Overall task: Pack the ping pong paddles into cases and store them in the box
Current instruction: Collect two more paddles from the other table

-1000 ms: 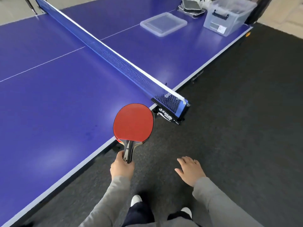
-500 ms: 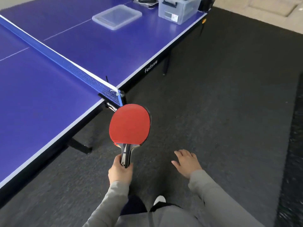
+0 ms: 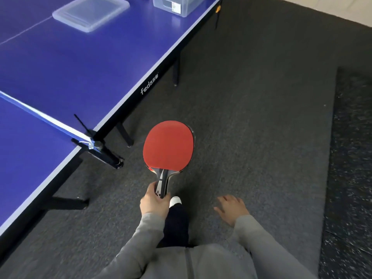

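My left hand (image 3: 154, 202) grips the handle of a red ping pong paddle (image 3: 168, 146). A second paddle seems stacked under it, with only its edge showing. The red face points up, over the dark floor beside the table. My right hand (image 3: 231, 209) hangs free with relaxed, spread fingers and holds nothing. A clear plastic box (image 3: 182, 6) stands at the far corner of the blue table (image 3: 80, 63). Its flat clear lid (image 3: 90, 14) lies to the left of it. The cases are out of view.
The net (image 3: 44, 117) crosses the table at left and ends in a black clamp post (image 3: 100, 150) jutting over the edge. Table legs (image 3: 175, 74) stand under the rim. Dark carpet (image 3: 251, 97) covers the floor, with a speckled mat (image 3: 354, 158) at right.
I have walked along the table's side past the net post toward the box end. The paddle now hangs over the floor, still in my left hand. The right hand stays free.
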